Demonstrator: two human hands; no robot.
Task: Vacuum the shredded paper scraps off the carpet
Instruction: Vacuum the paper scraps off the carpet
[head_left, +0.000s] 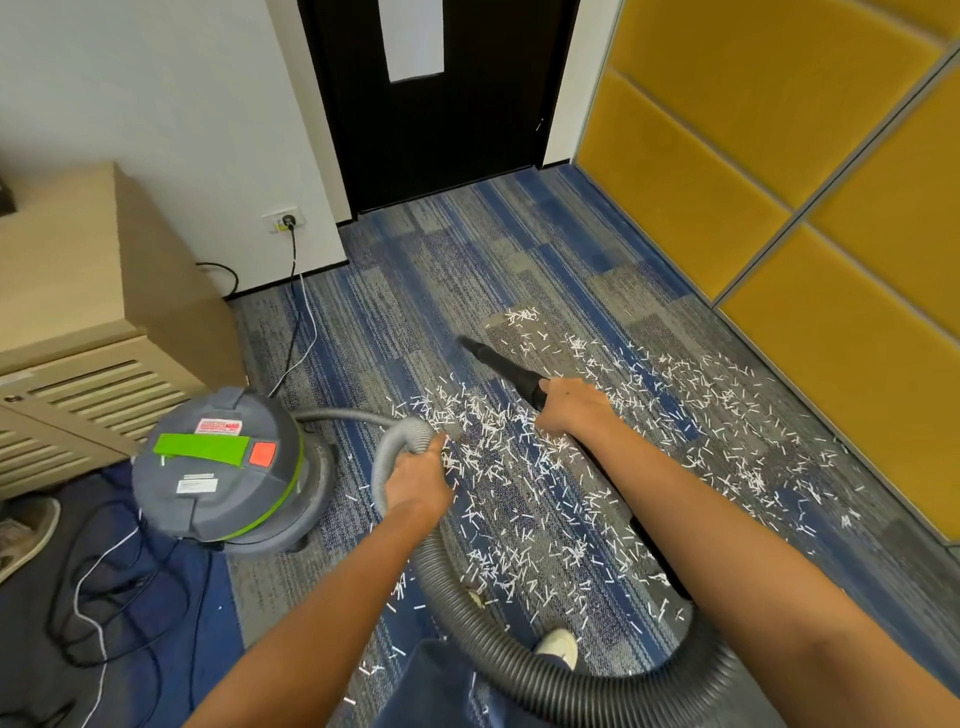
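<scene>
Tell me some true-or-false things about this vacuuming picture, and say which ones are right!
1. The right hand grips the black nozzle. True.
2. The left hand holds nothing. False: it grips the grey hose.
3. The carpet is free of paper scraps. False: many white paper scraps lie scattered on it.
4. A plug sits in the wall socket. True.
5. The vacuum canister stands on the person's right. False: it stands on the left, beside the wooden cabinet.
</scene>
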